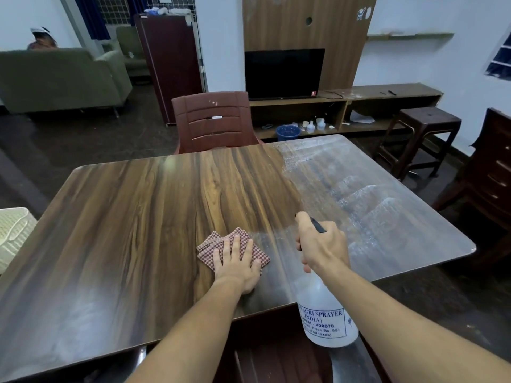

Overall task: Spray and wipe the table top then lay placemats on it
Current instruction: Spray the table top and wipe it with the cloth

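A wooden table top [143,211] fills the middle of the view; its right half is covered with a wet, foamy film of spray. My left hand [237,265] lies flat with straight fingers on a folded red-checked cloth [211,251] near the table's front middle. My right hand [322,244] grips the neck and trigger head of a translucent spray bottle [327,319], held above the front edge with its nozzle pointing away over the table. No placemats are in view.
A maroon plastic chair [214,121] stands at the far side of the table. A brown stool [423,134] and a dark cabinet [492,172] are to the right. A white basket [12,233] sits at the left edge. A TV unit is behind.
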